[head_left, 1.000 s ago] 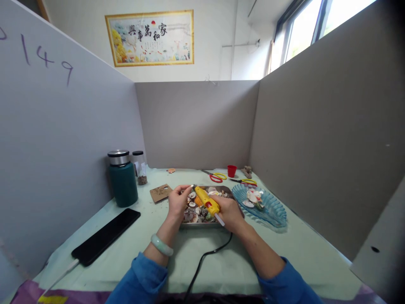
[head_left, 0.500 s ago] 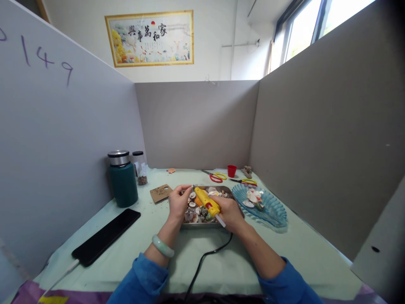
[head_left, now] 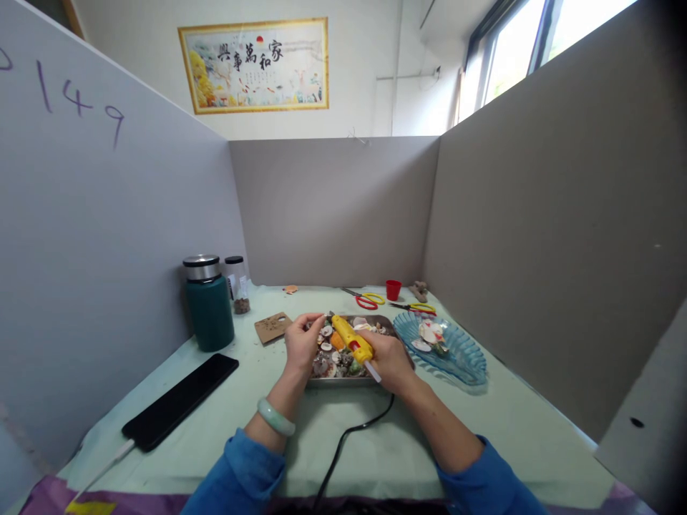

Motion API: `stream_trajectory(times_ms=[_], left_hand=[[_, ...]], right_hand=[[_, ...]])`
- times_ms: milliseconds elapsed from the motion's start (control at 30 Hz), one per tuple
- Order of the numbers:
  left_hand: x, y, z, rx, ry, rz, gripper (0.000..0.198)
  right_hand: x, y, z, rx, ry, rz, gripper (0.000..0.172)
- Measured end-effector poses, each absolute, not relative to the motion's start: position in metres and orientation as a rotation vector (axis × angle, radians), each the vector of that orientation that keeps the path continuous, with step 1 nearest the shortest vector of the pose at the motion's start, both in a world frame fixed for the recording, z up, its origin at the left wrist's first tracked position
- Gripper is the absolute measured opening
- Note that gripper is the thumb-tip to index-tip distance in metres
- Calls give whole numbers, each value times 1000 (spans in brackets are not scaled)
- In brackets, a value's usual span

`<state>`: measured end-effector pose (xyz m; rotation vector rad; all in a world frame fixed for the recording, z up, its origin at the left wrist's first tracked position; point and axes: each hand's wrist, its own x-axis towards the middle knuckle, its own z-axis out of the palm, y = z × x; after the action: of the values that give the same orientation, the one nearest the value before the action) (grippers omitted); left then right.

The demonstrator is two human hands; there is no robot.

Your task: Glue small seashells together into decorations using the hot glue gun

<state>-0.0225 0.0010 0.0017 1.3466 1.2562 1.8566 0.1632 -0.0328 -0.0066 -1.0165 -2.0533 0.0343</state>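
Observation:
My right hand (head_left: 389, 357) is closed round a yellow glue gun (head_left: 352, 339) whose nozzle points up-left over a metal tray (head_left: 343, 382) filled with several shells. My left hand (head_left: 301, 342) is at the tray's left edge, its fingers pinched on a small item at the gun's tip that I cannot make out. A black cord (head_left: 343, 443) runs from the gun toward me. Both blue sleeves show at the bottom, and a pale green bangle (head_left: 275, 417) sits on the left wrist.
A blue glass dish (head_left: 456, 354) with shells lies right of the tray. A green flask (head_left: 208, 304), a small jar (head_left: 237, 285), a cardboard piece (head_left: 273, 327) and a black phone (head_left: 179, 399) stand left. Two scissors (head_left: 370, 298) and a red cup (head_left: 393, 290) lie behind. Partition walls enclose three sides.
Almost nothing differs: both hands stay at the tray, with the glue gun shifted very slightly.

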Motion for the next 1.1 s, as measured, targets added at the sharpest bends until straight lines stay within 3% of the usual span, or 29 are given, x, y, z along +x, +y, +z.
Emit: stream_trajectory(times_ms=[500, 800, 1100], left_hand=[[-20, -3, 6, 1206, 1127, 1794, 28], [-19, -5, 7, 1203, 1135, 1780, 32], [-19, -5, 7, 1188, 1113, 1767, 34]], right_hand=[[163, -34, -8, -999, -2056, 28, 31], [163, -36, -6, -1039, -2030, 23, 16], [163, -34, -7, -981, -2048, 36, 24]])
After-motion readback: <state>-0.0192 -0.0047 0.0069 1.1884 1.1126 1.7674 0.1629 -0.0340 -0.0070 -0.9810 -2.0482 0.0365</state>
